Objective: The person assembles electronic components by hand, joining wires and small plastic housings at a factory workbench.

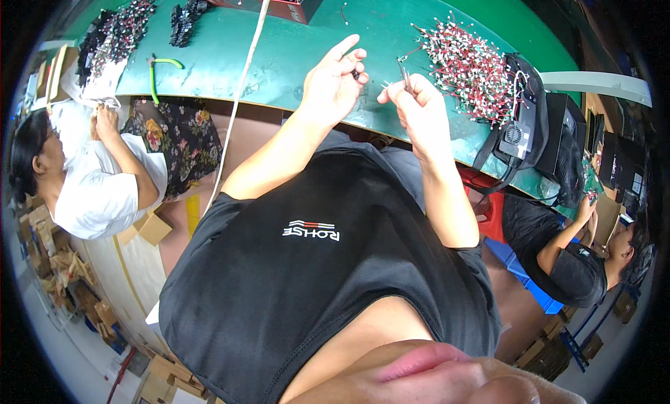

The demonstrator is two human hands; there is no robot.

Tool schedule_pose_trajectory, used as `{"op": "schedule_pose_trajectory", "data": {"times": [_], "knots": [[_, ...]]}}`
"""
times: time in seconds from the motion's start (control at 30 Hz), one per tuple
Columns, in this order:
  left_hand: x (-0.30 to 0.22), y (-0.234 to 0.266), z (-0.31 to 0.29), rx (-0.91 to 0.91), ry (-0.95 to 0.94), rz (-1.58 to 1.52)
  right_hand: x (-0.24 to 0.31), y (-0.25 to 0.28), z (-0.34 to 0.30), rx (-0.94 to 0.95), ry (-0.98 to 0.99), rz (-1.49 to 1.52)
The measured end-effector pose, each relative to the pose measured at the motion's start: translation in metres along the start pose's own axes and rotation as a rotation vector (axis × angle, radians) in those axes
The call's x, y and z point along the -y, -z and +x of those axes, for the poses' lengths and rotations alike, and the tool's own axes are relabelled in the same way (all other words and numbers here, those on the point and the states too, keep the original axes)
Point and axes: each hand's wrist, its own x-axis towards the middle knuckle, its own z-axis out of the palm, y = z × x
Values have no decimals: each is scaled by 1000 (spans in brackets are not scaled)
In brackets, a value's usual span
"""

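Observation:
Over the front part of the green table (279, 69), my left hand (329, 88) is raised, its index finger stretched out. The other fingers curl round a small black part (356, 75), mostly hidden by them. To its right, my right hand (420, 111) pinches a slim metal tool that looks like tweezers (405, 75), its tip pointing away from me. Thin pale wire ends show beside that thumb. The hands are a short gap apart. Close to the right hand lies a large heap of short red and black wires with white connectors (467, 69).
A red box (296, 12) of wired parts stands at the back. Green-handled pliers (153, 76) and black parts (187, 19) lie left. A black bag-like bundle with a device (518, 139) sits right. One co-worker (105, 174) is at left, another (572, 264) at right. A pale cord (244, 72) crosses the view.

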Motion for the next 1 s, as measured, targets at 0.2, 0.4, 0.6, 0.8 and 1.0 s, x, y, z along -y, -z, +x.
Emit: {"op": "schedule_pose_trajectory", "data": {"times": [0.2, 0.4, 0.6, 0.8, 1.0], "knots": [[6, -15, -6, 70, -75, -12, -1, -1, 1, 21, 15, 17], [5, -22, -9, -50, -62, -11, 0, -6, -1, 4, 3, 36], [-1, -41, -22, -10, -50, -7, -8, 0, 8, -16, 46, -119], [-3, -49, -29, 93, -16, 217, -17, 5, 17, -62, 116, -382], [-3, -52, -37, 138, -23, 325, -17, 7, 19, -38, 97, -415]]}}
